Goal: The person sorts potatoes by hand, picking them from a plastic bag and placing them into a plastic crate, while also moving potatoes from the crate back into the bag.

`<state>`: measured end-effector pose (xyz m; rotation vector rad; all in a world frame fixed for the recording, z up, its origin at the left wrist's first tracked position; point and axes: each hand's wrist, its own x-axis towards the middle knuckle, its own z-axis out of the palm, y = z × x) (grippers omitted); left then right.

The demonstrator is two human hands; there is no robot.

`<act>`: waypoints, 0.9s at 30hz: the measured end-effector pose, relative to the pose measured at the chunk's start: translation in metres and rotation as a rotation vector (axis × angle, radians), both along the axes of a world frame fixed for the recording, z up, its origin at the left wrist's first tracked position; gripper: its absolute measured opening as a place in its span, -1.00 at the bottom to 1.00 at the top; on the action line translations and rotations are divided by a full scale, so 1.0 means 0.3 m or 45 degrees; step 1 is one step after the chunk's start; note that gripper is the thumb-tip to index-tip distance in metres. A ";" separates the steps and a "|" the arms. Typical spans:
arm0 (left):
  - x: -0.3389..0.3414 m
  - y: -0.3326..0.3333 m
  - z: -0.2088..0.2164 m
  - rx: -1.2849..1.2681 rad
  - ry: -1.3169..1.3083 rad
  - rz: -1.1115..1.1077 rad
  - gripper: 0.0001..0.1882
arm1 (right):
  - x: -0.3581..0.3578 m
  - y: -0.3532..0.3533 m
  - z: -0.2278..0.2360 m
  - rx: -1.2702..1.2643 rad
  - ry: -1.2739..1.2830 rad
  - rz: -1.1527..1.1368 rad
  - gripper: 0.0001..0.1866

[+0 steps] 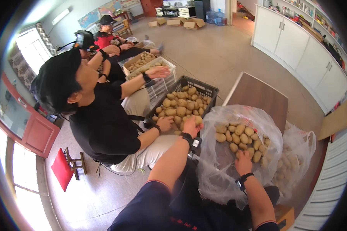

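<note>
A: We noted the left hand closed around a potato over the dark crate. Firm, light, perhaps dusty, we judged; best cupped round its middle.
B: The right hand?
A: Half-curled at potatoes inside the clear bag. Fingertips were obscured; we couldn't tell whether they gripped any.

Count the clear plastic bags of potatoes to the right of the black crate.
2: one open bag, with your right hand reaching in; the other bag beside it, farther right. More could be hidden behind them.
</note>
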<state>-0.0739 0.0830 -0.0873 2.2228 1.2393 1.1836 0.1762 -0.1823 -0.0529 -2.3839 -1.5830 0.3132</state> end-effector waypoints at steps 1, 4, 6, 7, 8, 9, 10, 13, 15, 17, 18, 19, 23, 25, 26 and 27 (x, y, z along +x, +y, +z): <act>-0.037 0.024 -0.013 0.022 0.067 0.038 -0.74 | -0.016 0.023 -0.004 0.030 0.002 0.049 -0.45; 0.040 0.022 0.060 -0.884 -0.761 -0.108 -0.79 | 0.017 -0.015 -0.008 0.037 -0.032 0.020 -0.50; 0.018 0.056 0.076 -1.533 -1.634 0.054 -0.78 | -0.006 -0.002 0.000 0.002 -0.015 0.033 -0.51; 0.020 0.062 0.076 -1.541 -1.652 0.078 -0.78 | -0.005 -0.001 -0.004 0.002 -0.006 0.054 -0.51; 0.021 0.061 0.074 -1.546 -1.670 0.103 -0.78 | -0.005 -0.014 -0.006 -0.008 -0.008 0.041 -0.51; 0.023 0.058 0.070 -1.559 -1.665 0.097 -0.78 | -0.003 -0.023 -0.012 -0.031 -0.024 0.039 -0.51; 0.024 0.056 0.067 -1.543 -1.649 0.083 -0.78 | 0.000 -0.031 -0.017 -0.052 -0.040 0.038 -0.51; 0.013 0.050 0.059 -1.528 -1.666 0.096 -0.76 | 0.000 -0.061 -0.034 -0.018 0.001 0.037 -0.52; 0.005 0.052 0.055 -1.518 -1.741 0.147 -0.74 | -0.001 -0.075 -0.041 -0.026 0.006 0.043 -0.53; -0.008 0.062 0.054 -1.474 -1.766 0.183 -0.75 | -0.004 -0.080 -0.046 -0.035 0.010 0.044 -0.53; -0.016 0.068 0.052 -1.423 -1.797 0.218 -0.75 | -0.005 -0.080 -0.055 -0.025 0.006 0.056 -0.53; -0.005 0.070 0.055 -1.482 -1.862 0.224 -0.75 | 0.007 -0.091 -0.059 -0.023 -0.004 0.050 -0.53; -0.025 0.092 0.034 -1.405 -1.867 0.180 -0.73 | 0.009 -0.109 -0.058 -0.050 0.129 0.007 -0.50; -0.045 0.109 0.020 -1.390 -1.881 0.202 -0.72 | -0.006 -0.111 -0.059 -0.030 0.208 -0.042 -0.49; -0.048 0.111 0.011 -1.384 -1.901 0.218 -0.71 | -0.005 -0.118 -0.056 0.001 0.284 -0.071 -0.47; -0.053 0.121 0.009 -1.368 -1.882 0.198 -0.71 | 0.000 -0.116 -0.068 0.070 0.358 -0.059 -0.45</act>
